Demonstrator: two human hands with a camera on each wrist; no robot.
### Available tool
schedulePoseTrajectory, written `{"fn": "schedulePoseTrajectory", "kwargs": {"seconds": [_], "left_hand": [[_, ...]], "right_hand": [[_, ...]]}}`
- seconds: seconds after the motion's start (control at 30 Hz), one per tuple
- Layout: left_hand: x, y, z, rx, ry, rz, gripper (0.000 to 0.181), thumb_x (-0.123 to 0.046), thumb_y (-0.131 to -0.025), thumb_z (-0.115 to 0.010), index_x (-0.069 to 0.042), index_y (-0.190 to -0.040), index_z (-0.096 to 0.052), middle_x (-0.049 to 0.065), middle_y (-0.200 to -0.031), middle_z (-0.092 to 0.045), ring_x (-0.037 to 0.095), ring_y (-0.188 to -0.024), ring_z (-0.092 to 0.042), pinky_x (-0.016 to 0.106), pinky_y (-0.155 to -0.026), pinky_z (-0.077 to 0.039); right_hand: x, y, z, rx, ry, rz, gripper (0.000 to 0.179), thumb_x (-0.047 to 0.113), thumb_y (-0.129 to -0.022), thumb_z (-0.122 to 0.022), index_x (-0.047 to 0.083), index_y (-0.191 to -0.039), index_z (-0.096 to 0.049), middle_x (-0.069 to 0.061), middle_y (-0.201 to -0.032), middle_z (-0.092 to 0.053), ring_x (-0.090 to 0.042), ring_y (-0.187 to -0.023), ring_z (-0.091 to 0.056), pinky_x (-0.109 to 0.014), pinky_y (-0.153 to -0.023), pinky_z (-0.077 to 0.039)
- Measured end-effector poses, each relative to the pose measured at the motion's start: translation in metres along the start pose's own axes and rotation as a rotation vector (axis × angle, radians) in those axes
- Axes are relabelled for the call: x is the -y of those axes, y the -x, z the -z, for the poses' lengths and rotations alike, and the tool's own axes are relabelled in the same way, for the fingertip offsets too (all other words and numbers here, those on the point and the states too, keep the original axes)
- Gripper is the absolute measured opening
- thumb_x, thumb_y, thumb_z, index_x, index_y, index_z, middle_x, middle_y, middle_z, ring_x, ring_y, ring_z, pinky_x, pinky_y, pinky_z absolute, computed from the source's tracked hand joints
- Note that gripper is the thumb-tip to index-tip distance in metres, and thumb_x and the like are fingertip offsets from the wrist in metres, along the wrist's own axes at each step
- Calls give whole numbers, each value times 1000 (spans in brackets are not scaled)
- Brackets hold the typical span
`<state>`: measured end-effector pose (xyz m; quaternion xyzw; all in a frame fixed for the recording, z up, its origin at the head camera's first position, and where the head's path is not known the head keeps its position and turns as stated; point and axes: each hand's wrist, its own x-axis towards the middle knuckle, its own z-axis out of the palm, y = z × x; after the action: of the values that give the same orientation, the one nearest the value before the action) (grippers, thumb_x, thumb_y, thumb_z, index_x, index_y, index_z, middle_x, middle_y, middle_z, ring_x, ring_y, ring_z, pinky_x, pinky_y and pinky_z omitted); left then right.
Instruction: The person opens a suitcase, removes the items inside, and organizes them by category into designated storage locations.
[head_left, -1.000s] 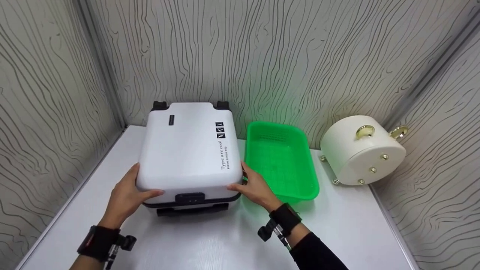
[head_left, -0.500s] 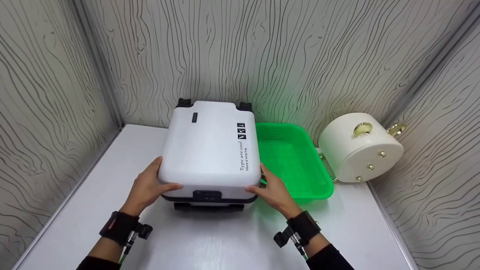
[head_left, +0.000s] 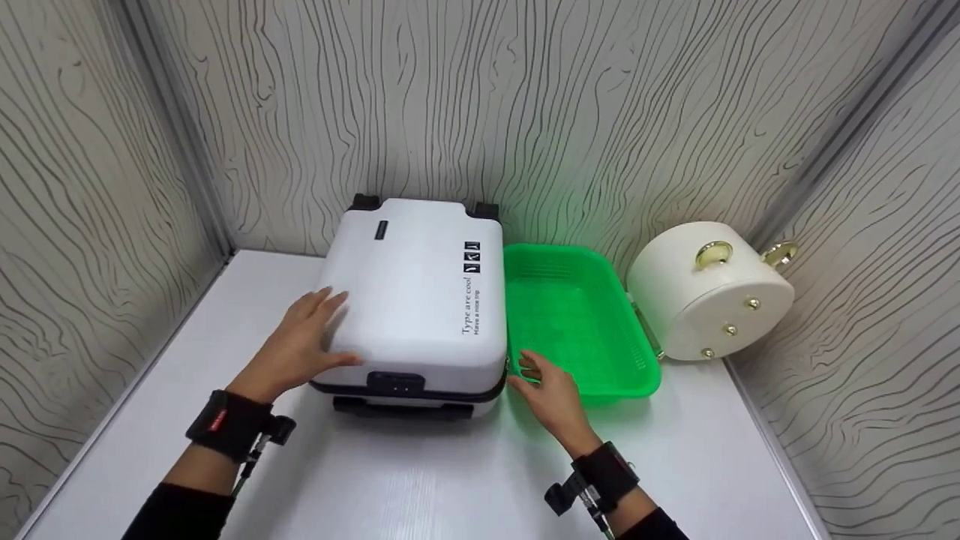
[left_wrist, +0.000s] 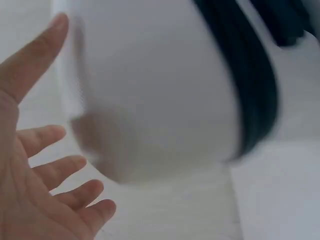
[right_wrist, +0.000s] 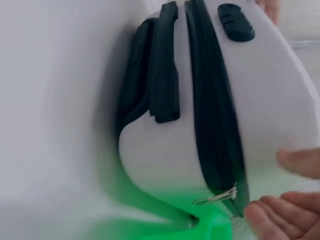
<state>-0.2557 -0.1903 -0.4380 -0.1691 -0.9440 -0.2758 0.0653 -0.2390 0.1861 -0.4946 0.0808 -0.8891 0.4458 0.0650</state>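
A white hard-shell suitcase [head_left: 412, 300] lies flat, with its black lock [head_left: 396, 384] and handle [head_left: 401, 409] facing me. Beside its near left corner is my left hand [head_left: 296, 341], fingers spread; the left wrist view shows them loosely extended around the shell's rounded corner. My right hand [head_left: 553, 397] hovers off the near right corner with bent, relaxed fingers and nothing in its grasp. In the right wrist view, metal zipper pulls [right_wrist: 220, 196] hang from the dark zipper band [right_wrist: 215, 120] close to those fingertips.
A green plastic basket [head_left: 643, 379] stands right up against the suitcase's right side. Farther right, a cream drum-shaped container [head_left: 697, 277] with gold knobs and ring handles lies tipped over. Wood-patterned walls enclose the white table [head_left: 420, 480] at the back and sides.
The suitcase has shifted right between both hands, and the basket has moved right with it. Since then both hands have let go; the left has slid up slightly and the right has drawn away.
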Motion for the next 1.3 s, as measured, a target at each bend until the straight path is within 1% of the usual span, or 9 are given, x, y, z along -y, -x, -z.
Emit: {"fn": "schedulePoseTrajectory", "kwargs": {"seconds": [0.13,0.23,0.33,0.53,0.7,0.83,0.97,1.13,1.3], "left_hand": [[-37,-16,-10,-4,-144,-162,91,-48,-74,-81,-7,-146,-43,22,-149,-39,48,-136,-30,61,-110,-25],[-58,-28,-22,52,-210,-228,85,-51,-77,-77,-11,-145,-46,18,-147,-43,45,-136,-33,63,-110,-24],[-69,-37,-35,113,-250,-249,77,-52,-80,-75,-16,-143,-50,14,-146,-45,42,-136,-35,65,-109,-24],[-70,-40,-39,157,-275,-212,70,-50,-82,-72,-21,-142,-52,9,-147,-46,38,-137,-37,68,-107,-24],[-68,-41,-35,154,-251,-198,69,-50,-82,-73,-21,-142,-53,9,-146,-47,37,-137,-38,69,-106,-24],[-71,-42,-36,181,-253,-181,70,-51,-81,-73,-21,-142,-53,9,-147,-46,37,-137,-37,69,-106,-23],[-75,-41,-39,186,-253,-167,71,-50,-80,-74,-22,-142,-53,9,-147,-46,37,-137,-37,70,-106,-23],[-77,-41,-40,156,-280,-163,71,-52,-79,-74,-23,-140,-55,8,-145,-48,36,-136,-39,69,-106,-24],[-75,-38,-43,136,-308,-190,71,-54,-79,-73,-22,-140,-55,8,-143,-50,36,-133,-42,67,-105,-29]], "right_hand": [[-6,2,-1,13,133,-40,42,17,-91,-70,-6,-125,-60,-18,-111,-69,-32,-102,-66,-44,-84,-54],[-8,2,-6,38,209,-44,38,15,-92,-67,-7,-123,-61,-18,-107,-70,-33,-100,-67,-45,-82,-55],[-10,0,-15,34,287,-45,35,12,-94,-64,-9,-122,-62,-18,-106,-71,-33,-96,-68,-44,-77,-56],[-15,-6,-30,2,378,-25,32,9,-94,-61,-8,-122,-62,-18,-99,-71,-29,-78,-67,-40,-63,-53],[-26,-12,-35,-3,297,-7,28,8,-93,-62,-3,-118,-67,-15,-102,-71,-28,-86,-69,-36,-64,-54],[-35,-10,-35,16,252,-2,18,10,-96,-58,3,-107,-71,-7,-90,-72,-19,-73,-66,-32,-58,-51],[-41,-2,-31,-13,339,74,15,12,-98,-57,9,-92,-70,3,-77,-67,-12,-63,-59,-31,-54,-47],[-40,13,-28,-55,442,204,18,11,-96,-60,13,-79,-65,6,-70,-64,-14,-62,-61,-33,-54,-48],[-31,33,-37,-25,471,266,21,6,-94,-60,13,-74,-62,5,-68,-65,-15,-61,-64,-31,-50,-48]]}}
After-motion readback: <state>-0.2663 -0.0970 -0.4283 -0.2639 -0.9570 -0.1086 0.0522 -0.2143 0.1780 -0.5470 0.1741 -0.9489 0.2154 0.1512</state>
